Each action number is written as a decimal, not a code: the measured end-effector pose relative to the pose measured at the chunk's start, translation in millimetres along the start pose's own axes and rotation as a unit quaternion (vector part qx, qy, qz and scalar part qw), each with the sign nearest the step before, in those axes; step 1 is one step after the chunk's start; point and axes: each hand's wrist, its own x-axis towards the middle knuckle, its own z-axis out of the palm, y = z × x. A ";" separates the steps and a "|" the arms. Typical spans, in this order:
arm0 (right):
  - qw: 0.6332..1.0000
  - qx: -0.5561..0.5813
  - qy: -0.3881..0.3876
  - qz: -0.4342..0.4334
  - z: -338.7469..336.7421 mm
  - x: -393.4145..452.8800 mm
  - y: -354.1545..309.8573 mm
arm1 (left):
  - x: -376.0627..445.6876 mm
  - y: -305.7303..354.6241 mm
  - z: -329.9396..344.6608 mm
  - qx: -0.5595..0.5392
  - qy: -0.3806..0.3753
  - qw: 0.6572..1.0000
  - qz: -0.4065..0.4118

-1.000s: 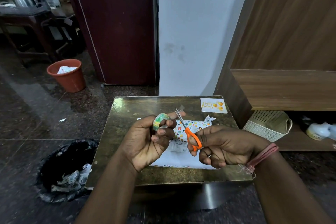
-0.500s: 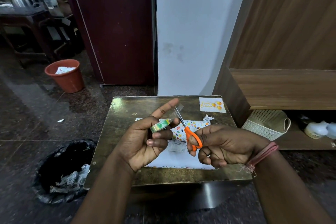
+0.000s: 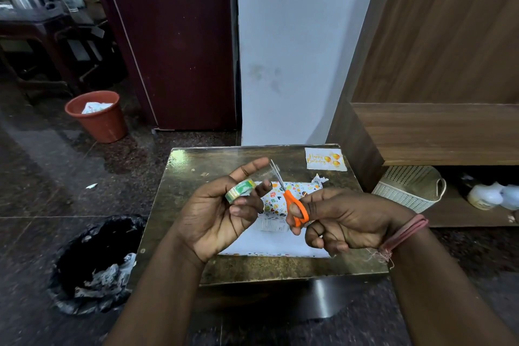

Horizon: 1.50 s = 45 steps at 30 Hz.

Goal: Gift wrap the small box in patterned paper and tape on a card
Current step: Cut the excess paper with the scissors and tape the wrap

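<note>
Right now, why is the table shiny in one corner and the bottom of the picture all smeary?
Head view: light glares off the table at its far left corner; the forearms at the bottom edge are blurred; the wide lens bends the door and wall; the room is dim.

Both forearms are seen bare, no sleeves in view. Left hand (image 3: 213, 213): nothing worn. Right hand (image 3: 345, 219): pinkish-red thread bands (image 3: 404, 233) are wound several times round the wrist, with frayed loose ends hanging off at the underside. No rings or watch are seen.
</note>
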 end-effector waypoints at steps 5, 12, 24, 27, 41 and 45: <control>1.000 0.013 -0.008 -0.008 -0.4 -1.9 -0.7 | -0.1 0.3 3.3 0.001 0.011 1.000 0.017; 0.998 0.013 -0.056 -0.020 -5.6 -12.2 -2.2 | -0.4 2.0 4.9 -0.011 0.053 0.998 0.039; 0.994 -0.029 -0.099 0.037 -0.2 -13.3 -2.4 | 0.4 0.6 7.4 -0.009 0.069 0.996 0.049; 0.994 -0.020 -0.099 0.036 -1.0 -13.7 -2.1 | 0.8 1.2 6.7 -0.002 0.054 0.997 0.051; 0.990 0.070 0.008 -0.122 1.5 -4.7 -3.4 | 1.0 0.3 10.3 0.031 -0.007 0.997 0.065; 0.967 0.121 0.116 -0.194 5.2 6.7 -7.6 | 3.1 -1.5 9.0 0.017 0.001 0.998 0.066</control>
